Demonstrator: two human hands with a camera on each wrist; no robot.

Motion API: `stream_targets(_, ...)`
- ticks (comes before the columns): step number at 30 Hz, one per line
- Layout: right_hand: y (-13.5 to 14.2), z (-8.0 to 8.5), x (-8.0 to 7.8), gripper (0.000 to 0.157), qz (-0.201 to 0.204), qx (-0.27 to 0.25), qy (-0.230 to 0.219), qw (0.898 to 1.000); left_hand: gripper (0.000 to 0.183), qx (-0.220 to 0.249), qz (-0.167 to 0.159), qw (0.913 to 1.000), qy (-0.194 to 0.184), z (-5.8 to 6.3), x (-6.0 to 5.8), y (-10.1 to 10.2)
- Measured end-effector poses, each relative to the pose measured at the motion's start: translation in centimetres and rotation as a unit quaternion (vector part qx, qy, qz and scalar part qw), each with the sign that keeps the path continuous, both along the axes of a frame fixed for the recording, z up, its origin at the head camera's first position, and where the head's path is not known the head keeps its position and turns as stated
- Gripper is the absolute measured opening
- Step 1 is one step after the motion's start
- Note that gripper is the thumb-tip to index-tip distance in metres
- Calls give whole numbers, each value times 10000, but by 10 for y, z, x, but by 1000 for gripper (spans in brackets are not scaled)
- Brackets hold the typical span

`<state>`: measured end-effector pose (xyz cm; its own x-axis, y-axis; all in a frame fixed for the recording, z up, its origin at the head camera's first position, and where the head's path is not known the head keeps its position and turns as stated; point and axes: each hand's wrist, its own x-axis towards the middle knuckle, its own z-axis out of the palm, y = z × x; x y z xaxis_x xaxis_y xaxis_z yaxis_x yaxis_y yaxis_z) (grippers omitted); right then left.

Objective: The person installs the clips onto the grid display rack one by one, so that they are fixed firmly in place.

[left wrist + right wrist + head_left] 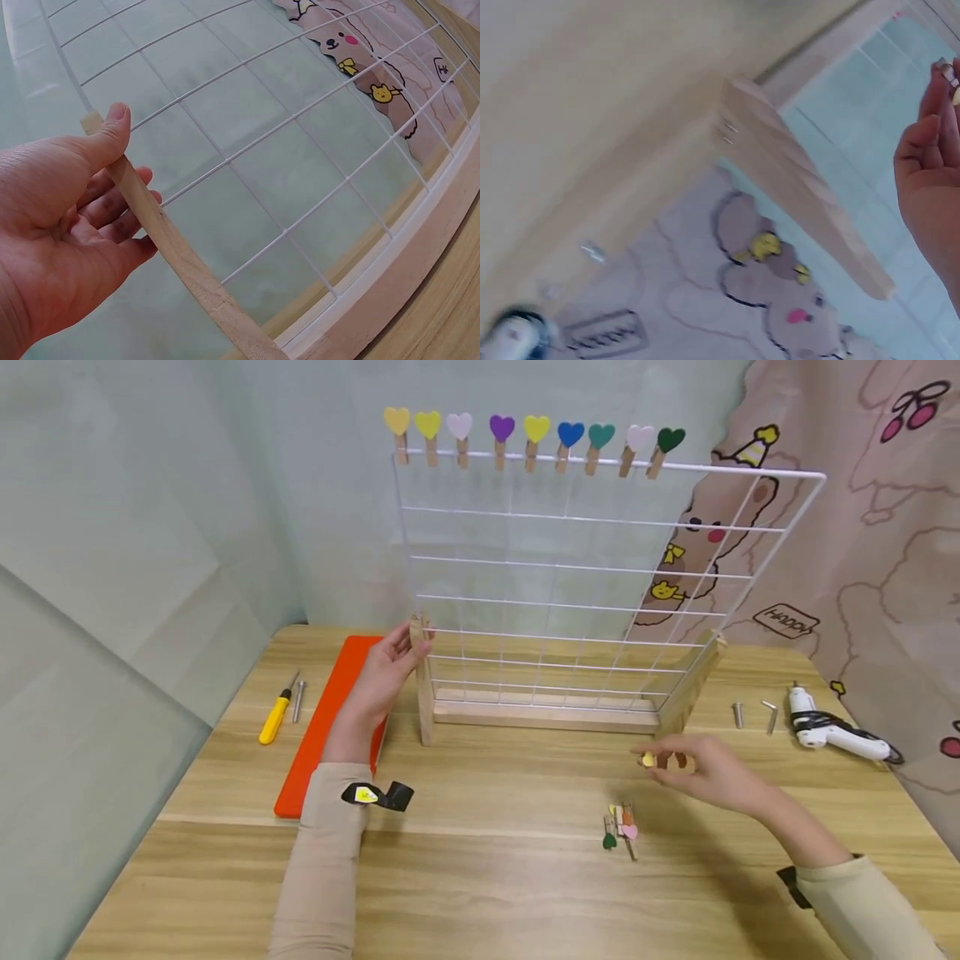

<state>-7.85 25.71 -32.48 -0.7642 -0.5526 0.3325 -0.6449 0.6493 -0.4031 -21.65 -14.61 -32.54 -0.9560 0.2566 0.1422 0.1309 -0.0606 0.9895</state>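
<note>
A white wire grid stands upright in a wooden base. My left hand holds the top of the left wooden post, thumb on the near side and fingers behind it in the left wrist view. Clothespins with coloured hearts, such as a purple-heart clothespin, sit in a row along the grid's top wire. My right hand pinches a small clothespin with a yellow heart in front of the right wooden post. Several loose heart clothespins lie on the table nearby.
A long red-orange case lies under the left forearm. Left of it are a yellow-handled screwdriver and a long bolt. On the right lie a short bolt, a hex key and a white electric screwdriver with a black cord.
</note>
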Motion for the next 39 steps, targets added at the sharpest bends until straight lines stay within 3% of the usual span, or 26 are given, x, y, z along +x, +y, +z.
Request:
stream_targets(2, -3, 16, -6, 31, 6, -70, 265, 9996, 55, -12, -2, 10000, 23, 0, 0, 0)
stream_targets(6, -11, 58, -16, 30, -350, -452, 530, 9970, 55, -56, -13, 10000, 72, 0, 0, 0)
stream_targets(12, -28, 132, -30, 29, -380, -1548, 1047, 9817, 54, -75, -32, 10000, 9, 5, 5, -1)
stream_targets(16, -41, 176, -41, 24, -121, -2847, 1083, 9524, 53, -111, -8, 9999, -46, 13, 12, 0)
stream_targets(19, -47, 201, -49, 24, -115, -3962, 791, 9147, 52, -122, -18, 9999, -60, 15, 14, 1)
stream_targets(23, -51, 224, -60, 31, -399, -4820, 551, 8735, 52, -61, -15, 10000, -71, 14, 13, 2)
stream_targets(25, -52, 231, -65, 34, -531, -4940, 549, 8661, 52, -36, 0, 10000, -75, 11, 10, 1)
stream_targets(32, -52, 237, -75, 32, -797, -4913, 621, 8651, 52, 44, 31, 10000, -24, -2, 0, 0)
stream_targets(36, -51, 237, -77, 29, -850, -4666, 696, 8776, 52, 76, 29, 10000, -3, -3, -1, 0)
stream_targets(39, -49, 239, -78, 26, -999, -4219, 805, 8975, 53, 70, 16, 10000, -2, -2, -1, 0)
